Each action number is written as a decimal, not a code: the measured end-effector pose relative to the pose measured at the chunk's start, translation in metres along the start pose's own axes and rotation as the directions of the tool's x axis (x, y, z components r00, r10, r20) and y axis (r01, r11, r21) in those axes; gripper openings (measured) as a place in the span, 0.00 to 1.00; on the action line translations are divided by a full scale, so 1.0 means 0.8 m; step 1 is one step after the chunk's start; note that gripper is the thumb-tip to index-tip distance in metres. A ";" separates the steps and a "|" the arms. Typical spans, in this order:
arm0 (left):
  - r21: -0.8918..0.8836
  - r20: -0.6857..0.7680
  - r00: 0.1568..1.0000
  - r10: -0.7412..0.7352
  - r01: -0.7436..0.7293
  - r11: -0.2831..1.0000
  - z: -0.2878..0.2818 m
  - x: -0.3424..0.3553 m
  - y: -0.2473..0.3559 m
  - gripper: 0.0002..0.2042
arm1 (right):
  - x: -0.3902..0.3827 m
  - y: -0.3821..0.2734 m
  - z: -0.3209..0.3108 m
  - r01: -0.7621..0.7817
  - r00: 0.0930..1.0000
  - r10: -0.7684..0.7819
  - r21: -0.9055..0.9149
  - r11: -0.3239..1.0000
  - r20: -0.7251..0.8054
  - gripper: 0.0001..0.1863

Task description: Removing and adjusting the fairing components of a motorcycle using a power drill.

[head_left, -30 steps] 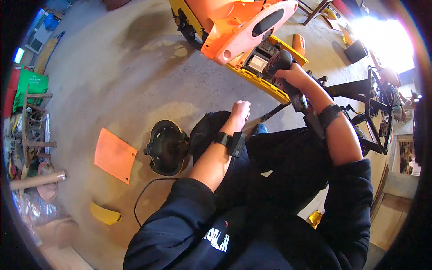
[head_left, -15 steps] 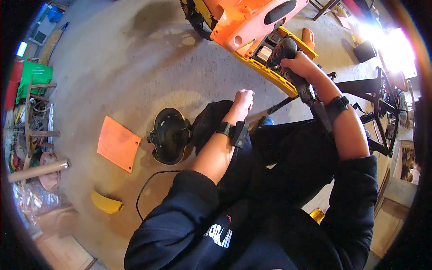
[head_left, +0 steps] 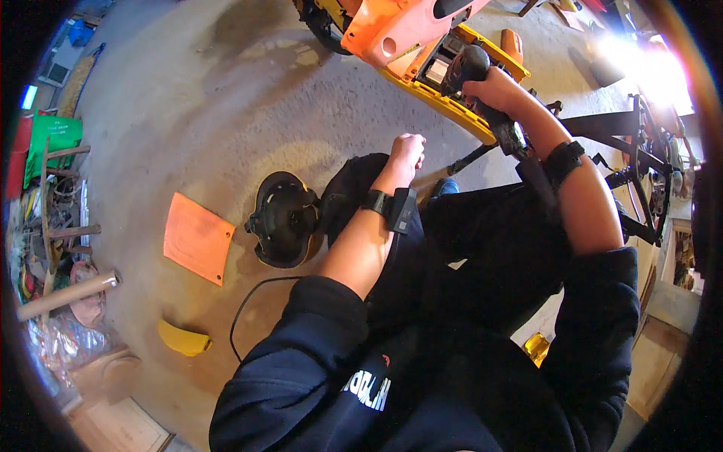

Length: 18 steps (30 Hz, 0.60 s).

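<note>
Right hand (head_left: 493, 89) is wrapped tight around a black power tool (head_left: 471, 71), its long axis running down along the forearm, nose pushed into the orange scooter's (head_left: 399, 30) open side. Left hand (head_left: 407, 149) sits fisted, empty, nearer the knee.

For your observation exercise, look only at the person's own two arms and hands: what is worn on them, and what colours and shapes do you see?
Both arms wear dark navy sleeves pushed up above the elbows, leaving the forearms bare. The left hand has no glove; its wrist carries a black strap with a small dark rectangular block attached. The right hand is also bare, with a wider black band round its wrist.
</note>
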<state>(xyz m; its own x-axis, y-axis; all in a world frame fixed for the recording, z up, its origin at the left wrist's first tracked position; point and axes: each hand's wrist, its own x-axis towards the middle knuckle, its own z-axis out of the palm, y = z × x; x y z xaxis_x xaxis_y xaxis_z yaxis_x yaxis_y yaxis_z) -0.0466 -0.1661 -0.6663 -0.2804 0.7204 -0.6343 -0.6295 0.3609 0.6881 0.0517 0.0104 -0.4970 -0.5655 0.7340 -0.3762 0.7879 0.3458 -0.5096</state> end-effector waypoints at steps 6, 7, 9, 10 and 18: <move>0.006 0.007 1.000 -0.003 0.003 1.000 -0.007 0.000 0.002 0.05 | 0.007 -0.008 0.000 -0.023 1.000 0.023 -0.028 0.999 0.018 0.24; -0.012 -0.001 1.000 -0.006 0.006 1.000 -0.011 -0.001 0.002 0.05 | -0.002 -0.023 -0.001 -0.036 0.999 0.037 -0.017 0.999 0.028 0.24; -0.025 -0.001 1.000 -0.012 0.012 1.000 -0.012 -0.001 0.003 0.05 | -0.009 -0.037 -0.001 -0.071 0.997 0.070 0.038 0.997 0.022 0.24; -0.025 0.007 1.000 -0.010 0.010 1.000 -0.009 0.000 0.004 0.05 | -0.013 -0.036 -0.003 -0.104 0.995 0.103 0.091 0.990 0.015 0.23; 0.002 -0.007 1.000 -0.020 0.020 1.000 -0.011 0.001 0.006 0.05 | 0.004 -0.026 0.005 -0.029 0.997 0.028 -0.012 1.000 -0.070 0.13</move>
<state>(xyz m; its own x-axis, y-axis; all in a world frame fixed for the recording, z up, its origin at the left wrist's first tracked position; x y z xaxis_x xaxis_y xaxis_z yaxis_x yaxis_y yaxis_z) -0.0562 -0.1695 -0.6666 -0.2730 0.7088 -0.6505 -0.6334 0.3765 0.6761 0.0329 0.0030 -0.4905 -0.5251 0.7823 -0.3351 0.8066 0.3318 -0.4892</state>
